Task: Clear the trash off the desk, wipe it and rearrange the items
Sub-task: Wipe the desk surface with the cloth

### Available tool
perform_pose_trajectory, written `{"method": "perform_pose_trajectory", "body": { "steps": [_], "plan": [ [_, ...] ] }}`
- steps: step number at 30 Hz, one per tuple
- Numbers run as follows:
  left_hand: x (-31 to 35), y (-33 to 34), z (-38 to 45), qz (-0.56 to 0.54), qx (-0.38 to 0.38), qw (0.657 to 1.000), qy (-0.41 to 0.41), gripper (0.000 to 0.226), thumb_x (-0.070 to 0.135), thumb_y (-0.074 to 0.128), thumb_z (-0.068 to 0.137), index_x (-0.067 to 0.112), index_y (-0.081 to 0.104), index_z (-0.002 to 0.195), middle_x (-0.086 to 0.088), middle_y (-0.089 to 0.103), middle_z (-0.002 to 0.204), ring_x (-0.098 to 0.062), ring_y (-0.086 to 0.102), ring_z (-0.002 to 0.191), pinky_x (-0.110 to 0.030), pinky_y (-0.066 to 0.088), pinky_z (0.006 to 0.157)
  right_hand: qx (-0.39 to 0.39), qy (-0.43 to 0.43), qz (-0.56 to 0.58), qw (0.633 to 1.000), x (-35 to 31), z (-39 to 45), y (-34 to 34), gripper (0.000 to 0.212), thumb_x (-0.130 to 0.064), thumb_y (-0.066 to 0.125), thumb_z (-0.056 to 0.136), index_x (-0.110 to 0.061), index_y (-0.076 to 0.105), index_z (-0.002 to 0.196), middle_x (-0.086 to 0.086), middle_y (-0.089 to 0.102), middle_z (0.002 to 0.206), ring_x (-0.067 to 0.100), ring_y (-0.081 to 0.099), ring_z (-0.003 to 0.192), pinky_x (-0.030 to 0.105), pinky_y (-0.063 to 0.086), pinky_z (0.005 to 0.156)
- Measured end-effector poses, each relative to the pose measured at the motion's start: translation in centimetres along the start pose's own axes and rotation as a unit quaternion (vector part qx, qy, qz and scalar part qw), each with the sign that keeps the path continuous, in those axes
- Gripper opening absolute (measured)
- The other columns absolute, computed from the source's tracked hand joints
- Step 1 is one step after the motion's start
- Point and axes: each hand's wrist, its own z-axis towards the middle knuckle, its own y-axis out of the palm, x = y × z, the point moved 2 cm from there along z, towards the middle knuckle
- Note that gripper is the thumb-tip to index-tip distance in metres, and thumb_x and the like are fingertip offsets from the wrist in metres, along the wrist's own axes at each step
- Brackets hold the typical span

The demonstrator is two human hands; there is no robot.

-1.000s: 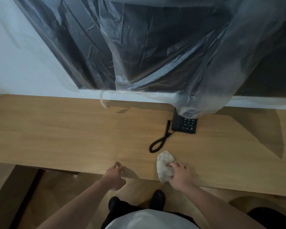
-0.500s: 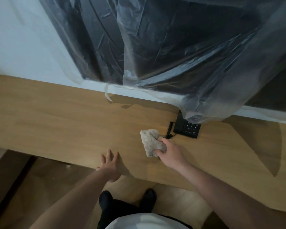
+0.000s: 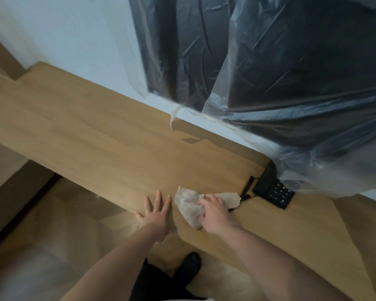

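Hands work low in the centre of the frame: the right hand presses a crumpled off-white cloth onto the light-brown wooden desk, fingers curled over it, while the left hand lies flat with fingers spread just beside it at the desk's near edge. Right of the cloth sits a black keypad telephone, partly under clear plastic sheeting.

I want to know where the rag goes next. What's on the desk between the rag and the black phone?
In the head view, only the phone's black cord lies between the rag and the phone. The rag's right edge nearly reaches the cord.
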Motion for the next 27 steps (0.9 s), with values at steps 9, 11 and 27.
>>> {"method": "perform_pose_trajectory", "body": {
  "steps": [9,11,27],
  "plan": [
    [-0.6,0.0,-0.1,-0.038,0.029,0.999,0.019,0.124,0.022,0.077,0.090,0.045,-0.025,0.157,0.009,-0.040,0.163,-0.043,-0.031,0.151,-0.080,0.004,0.116,0.182,0.000,0.022,0.983,3.4,2.1,-7.7,0.038,-0.021,0.064,0.095,-0.027,0.059,0.132,-0.009,0.054,0.140,0.017,0.050,0.127,0.037,0.043,0.110],
    [-0.6,-0.1,0.0,-0.042,0.032,0.998,0.021,0.124,0.021,0.076,0.090,0.046,-0.026,0.157,0.009,-0.041,0.162,-0.043,-0.032,0.151,-0.080,0.004,0.116,0.178,0.039,0.005,0.983,5.3,3.6,-9.3,0.053,-0.027,0.066,0.095,-0.026,0.051,0.146,-0.003,0.044,0.156,0.023,0.041,0.142,0.041,0.034,0.120],
    [0.2,-1.7,0.2,-0.003,0.000,1.000,0.012,0.129,0.036,0.081,0.086,0.044,-0.027,0.157,0.004,-0.045,0.160,-0.051,-0.028,0.150,-0.085,0.018,0.109,0.067,0.142,0.138,0.978,3.9,-7.8,-0.4,0.077,-0.034,0.064,0.100,-0.035,0.021,0.164,-0.007,0.000,0.174,0.020,0.004,0.161,0.039,0.018,0.129]
  ]
}}
